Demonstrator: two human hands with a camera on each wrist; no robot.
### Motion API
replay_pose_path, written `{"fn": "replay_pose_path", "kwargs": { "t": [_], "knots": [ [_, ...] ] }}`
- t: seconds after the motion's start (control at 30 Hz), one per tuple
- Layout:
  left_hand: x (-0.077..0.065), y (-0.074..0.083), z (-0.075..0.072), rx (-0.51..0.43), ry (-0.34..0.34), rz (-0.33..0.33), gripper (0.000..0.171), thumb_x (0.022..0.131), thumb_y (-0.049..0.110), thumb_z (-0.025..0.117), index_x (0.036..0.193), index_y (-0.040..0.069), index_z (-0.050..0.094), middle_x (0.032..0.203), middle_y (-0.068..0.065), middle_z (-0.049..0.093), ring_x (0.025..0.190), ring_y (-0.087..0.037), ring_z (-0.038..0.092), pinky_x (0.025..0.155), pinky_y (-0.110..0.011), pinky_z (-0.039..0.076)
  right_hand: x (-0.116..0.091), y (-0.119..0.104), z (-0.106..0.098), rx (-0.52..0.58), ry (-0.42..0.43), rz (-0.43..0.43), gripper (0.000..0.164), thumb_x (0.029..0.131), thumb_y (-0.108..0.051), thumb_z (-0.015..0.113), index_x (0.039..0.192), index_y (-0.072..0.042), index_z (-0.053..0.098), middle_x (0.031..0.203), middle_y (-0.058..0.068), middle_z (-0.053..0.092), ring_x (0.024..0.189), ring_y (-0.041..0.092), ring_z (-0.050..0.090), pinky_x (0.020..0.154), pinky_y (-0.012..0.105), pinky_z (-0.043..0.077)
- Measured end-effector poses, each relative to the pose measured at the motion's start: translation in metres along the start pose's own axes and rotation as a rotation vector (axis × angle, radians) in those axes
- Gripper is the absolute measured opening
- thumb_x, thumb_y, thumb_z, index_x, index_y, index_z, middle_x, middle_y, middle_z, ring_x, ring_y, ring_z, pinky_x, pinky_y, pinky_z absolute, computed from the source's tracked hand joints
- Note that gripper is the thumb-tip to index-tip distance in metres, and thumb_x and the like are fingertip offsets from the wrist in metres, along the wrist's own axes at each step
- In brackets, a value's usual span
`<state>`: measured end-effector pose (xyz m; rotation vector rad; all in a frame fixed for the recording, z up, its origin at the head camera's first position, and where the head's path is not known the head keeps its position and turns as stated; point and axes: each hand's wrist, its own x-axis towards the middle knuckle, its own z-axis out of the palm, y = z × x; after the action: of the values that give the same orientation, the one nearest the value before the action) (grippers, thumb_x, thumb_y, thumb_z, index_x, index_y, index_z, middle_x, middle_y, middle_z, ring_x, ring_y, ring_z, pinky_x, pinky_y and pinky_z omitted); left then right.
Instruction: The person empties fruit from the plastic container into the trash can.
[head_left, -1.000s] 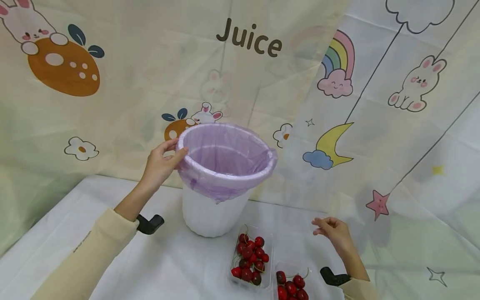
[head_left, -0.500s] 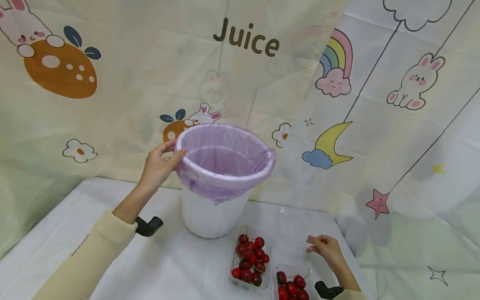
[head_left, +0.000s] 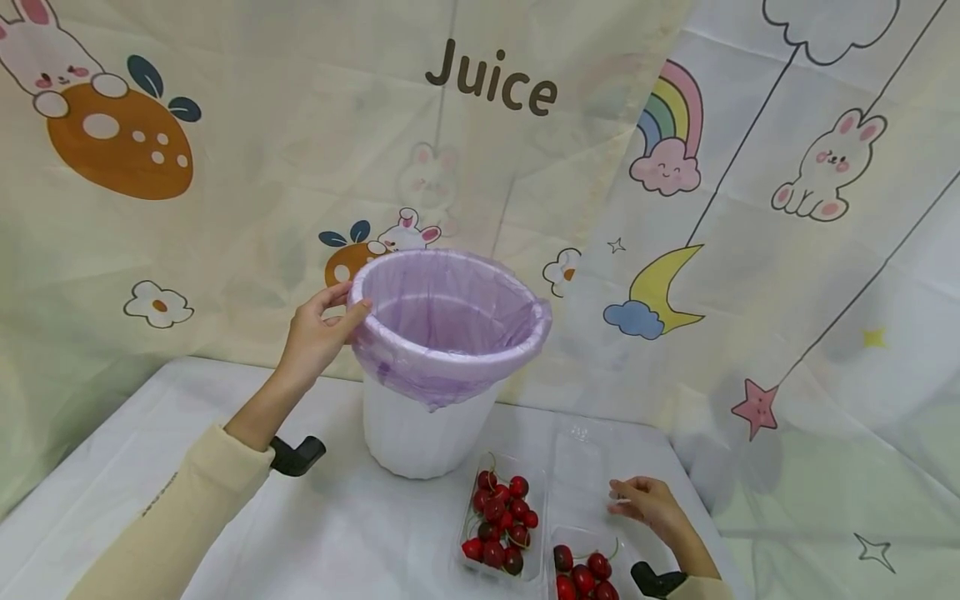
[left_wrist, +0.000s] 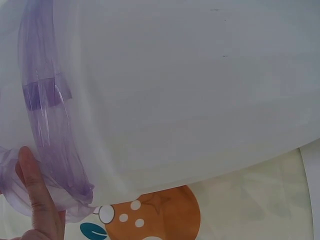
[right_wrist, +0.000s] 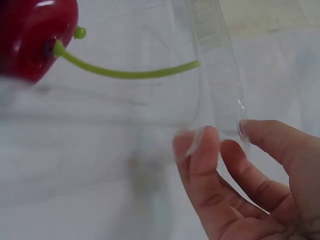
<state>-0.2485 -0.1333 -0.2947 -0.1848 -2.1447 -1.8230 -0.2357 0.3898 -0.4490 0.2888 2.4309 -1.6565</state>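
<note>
Bin (head_left: 431,429), just one, stands behind two cherry boxes (head_left: 539,542); two hands (head_left: 313,333) show.

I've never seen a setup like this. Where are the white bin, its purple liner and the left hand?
White bin (head_left: 427,435): head view, on its bare outer wall.
Purple liner (head_left: 450,323): head view, inside the opening.
Left hand (head_left: 313,332): head view, middle of the hand.
</note>
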Motion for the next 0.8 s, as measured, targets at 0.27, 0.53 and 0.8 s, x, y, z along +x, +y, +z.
{"fn": "replay_pose_path", "kwargs": {
  "t": [0.27,0.53,0.8],
  "knots": [
    [-0.001,0.002,-0.001,-0.003,-0.008,0.008,0.069,0.097,0.035,0.058,0.149,-0.002,0.033,0.139,-0.024,0.043,0.112,-0.038,0.061,0.072,-0.013,0.054,-0.007,-0.002,-0.005,-0.066,-0.029,0.11,0.036,0.099,-0.027,0.056,0.092,0.008,0.065,0.084,0.009,0.067,0.069,0.015,0.067,0.067,0.027,0.058],
    [0.0,0.0,-0.002,0.009,-0.024,0.01,0.07,0.097,0.036,0.058,0.15,-0.001,0.031,0.14,-0.024,0.042,0.107,-0.031,0.065,0.073,-0.014,0.054,-0.034,0.0,-0.019,-0.13,-0.244,0.126,0.042,0.098,-0.033,0.058,0.103,0.008,0.065,0.088,0.006,0.069,0.066,0.01,0.061,0.064,0.022,0.054],
    [0.0,0.003,-0.002,0.028,-0.022,-0.002,0.07,0.097,0.038,0.058,0.15,-0.001,0.032,0.14,-0.024,0.043,0.112,-0.038,0.062,0.073,-0.014,0.055,-0.07,0.008,-0.022,-0.1,-0.405,0.154,0.036,0.098,-0.022,0.055,0.112,0.01,0.064,0.092,0.004,0.068,0.067,0.009,0.061,0.068,0.02,0.054]
  ]
}}
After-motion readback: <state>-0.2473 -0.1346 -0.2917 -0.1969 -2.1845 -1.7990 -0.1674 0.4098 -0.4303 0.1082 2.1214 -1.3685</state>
